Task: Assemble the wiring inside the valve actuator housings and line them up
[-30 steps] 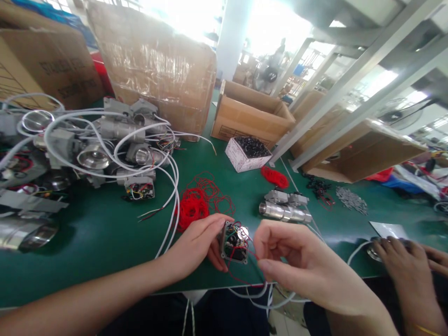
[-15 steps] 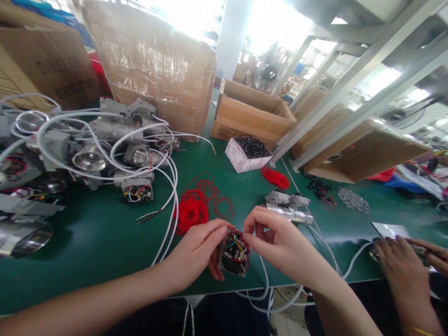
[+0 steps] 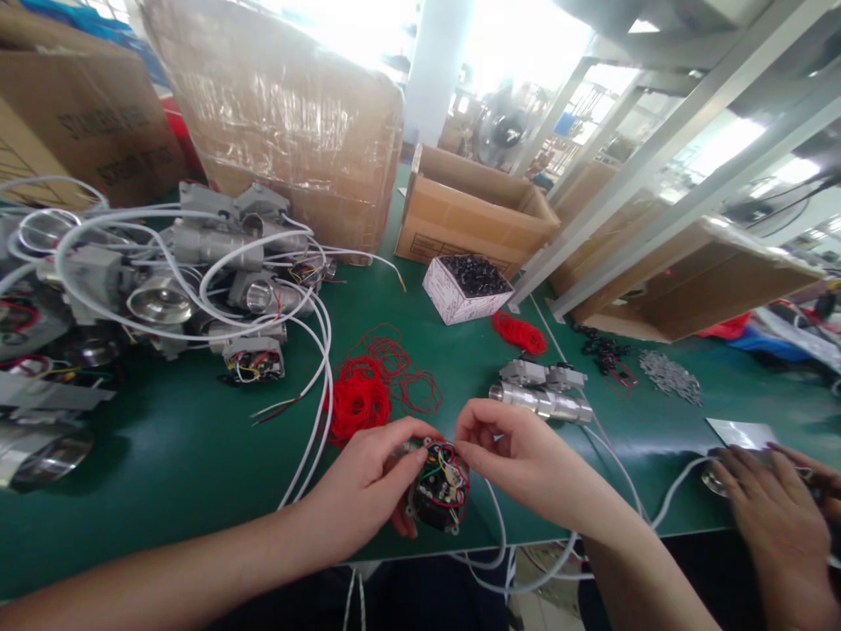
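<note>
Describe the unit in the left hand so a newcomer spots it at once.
On the green table, go to the near edge, mid-picture. There the left hand holds a small open housing, the right hand at its upper right. Unlike the units piled at left, it is hand-held.

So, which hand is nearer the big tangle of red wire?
Left. The left hand is just on the near side of the red wire tangle, holding the wired housing; the right hand is farther off to the right, by the housing.
</note>
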A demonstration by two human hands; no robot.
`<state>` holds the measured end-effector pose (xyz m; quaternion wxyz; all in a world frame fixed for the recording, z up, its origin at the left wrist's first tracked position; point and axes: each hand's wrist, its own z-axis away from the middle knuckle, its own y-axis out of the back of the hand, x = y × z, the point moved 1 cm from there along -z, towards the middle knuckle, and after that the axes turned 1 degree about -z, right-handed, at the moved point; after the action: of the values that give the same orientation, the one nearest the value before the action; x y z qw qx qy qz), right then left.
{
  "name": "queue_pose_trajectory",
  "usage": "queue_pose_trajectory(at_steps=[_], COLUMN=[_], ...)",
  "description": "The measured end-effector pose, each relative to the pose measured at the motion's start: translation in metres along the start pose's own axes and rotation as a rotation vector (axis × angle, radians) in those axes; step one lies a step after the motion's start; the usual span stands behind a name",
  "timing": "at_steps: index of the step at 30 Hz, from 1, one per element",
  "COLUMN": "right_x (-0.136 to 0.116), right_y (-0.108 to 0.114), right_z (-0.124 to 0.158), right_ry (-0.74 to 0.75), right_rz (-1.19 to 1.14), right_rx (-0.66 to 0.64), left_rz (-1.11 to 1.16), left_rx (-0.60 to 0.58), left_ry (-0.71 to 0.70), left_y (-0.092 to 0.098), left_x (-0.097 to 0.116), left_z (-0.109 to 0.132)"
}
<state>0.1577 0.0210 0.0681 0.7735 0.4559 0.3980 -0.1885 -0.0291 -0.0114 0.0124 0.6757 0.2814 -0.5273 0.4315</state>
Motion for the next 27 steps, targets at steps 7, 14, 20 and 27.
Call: queue_pose_trajectory(at_steps=[7,14,20,27], right_x=[0.000,-0.013,-0.021,-0.016], right_y=[0.011,0.020,0.016,0.019], right_z=[0.001,-0.013,-0.033,-0.036], right_ry=[0.006,0.110,0.096,0.088], right_rz=[0.151,0.179,0.198,0.228], right_rx=[-0.080,-0.065,-0.198,-0.264], left_rz=[0.004,0.001,-0.019,-0.067], left_rx=[0.006,0.018,0.043,0.052], left_ry=[-0.006,0.001,-0.054,-0.028], left_y=[0.000,0.000,0.000,-0.001], left_x=[-0.002,-0.002,-0.004,-0.005], left_z=[-0.001,-0.001,-0.003,-0.004])
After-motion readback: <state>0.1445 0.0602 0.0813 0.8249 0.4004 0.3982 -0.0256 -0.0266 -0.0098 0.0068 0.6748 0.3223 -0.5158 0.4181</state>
